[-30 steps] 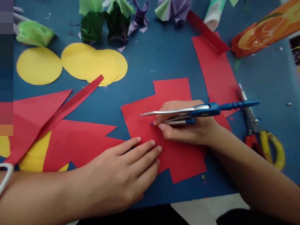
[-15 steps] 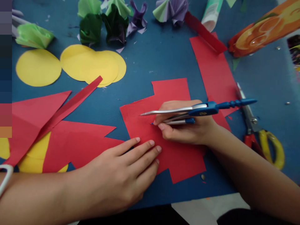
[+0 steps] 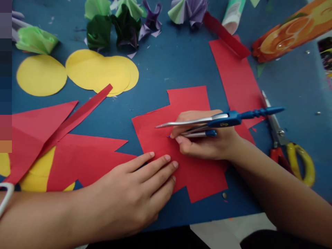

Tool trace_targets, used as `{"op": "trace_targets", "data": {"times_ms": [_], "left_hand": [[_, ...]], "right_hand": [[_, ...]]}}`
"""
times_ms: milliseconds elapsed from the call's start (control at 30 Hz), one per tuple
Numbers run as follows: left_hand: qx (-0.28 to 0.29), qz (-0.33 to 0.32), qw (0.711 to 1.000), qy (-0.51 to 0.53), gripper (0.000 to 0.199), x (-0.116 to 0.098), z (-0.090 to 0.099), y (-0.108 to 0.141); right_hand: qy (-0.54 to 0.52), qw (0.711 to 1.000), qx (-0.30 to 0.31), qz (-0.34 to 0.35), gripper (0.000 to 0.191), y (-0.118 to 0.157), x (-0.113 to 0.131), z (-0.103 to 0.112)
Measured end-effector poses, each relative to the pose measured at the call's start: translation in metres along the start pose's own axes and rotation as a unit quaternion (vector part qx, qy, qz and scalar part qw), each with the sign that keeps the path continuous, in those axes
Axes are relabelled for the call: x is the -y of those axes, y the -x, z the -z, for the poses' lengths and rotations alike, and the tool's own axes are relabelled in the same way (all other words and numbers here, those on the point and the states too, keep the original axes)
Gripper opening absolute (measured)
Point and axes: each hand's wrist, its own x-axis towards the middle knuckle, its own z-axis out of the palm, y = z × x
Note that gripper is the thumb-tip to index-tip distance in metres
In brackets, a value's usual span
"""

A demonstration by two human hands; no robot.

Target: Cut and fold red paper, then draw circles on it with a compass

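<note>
My right hand (image 3: 204,138) is closed around a blue and silver compass (image 3: 224,120), holding it tilted almost flat. The compass's pencil tip is at the surface of a red cross-shaped paper (image 3: 188,98), and its bare metal leg points left above the sheet. Fingers stretched out, my left hand (image 3: 145,193) lies flat on the lower left part of that paper and presses it to the table. Left of it are red paper scraps (image 3: 85,155), with a narrow red strip (image 3: 85,112) lying across yellow paper.
Yellow paper ovals (image 3: 41,75) lie at the upper left. Green and purple folded papers (image 3: 127,27) stand along the back. Scissors (image 3: 281,135) lie at right beside a red sheet (image 3: 233,76). A glue stick (image 3: 233,15) and an orange pack (image 3: 290,33) are at the upper right.
The whole view has shifted very slightly. Both hands, the compass and the papers keep practically the same places.
</note>
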Motion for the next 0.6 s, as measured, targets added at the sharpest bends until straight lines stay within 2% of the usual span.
{"op": "trace_targets", "data": {"times_ms": [333, 600], "left_hand": [[-0.004, -0.001, 1.000, -0.003, 0.037, -0.001, 0.000, 0.000], [-0.008, -0.001, 1.000, -0.006, 0.035, 0.000, -0.001, -0.001]], "right_hand": [[-0.050, 0.998, -0.030, -0.019, 0.013, 0.000, 0.013, -0.007], [-0.031, 0.999, -0.010, -0.027, 0.013, -0.001, 0.010, -0.012]]}}
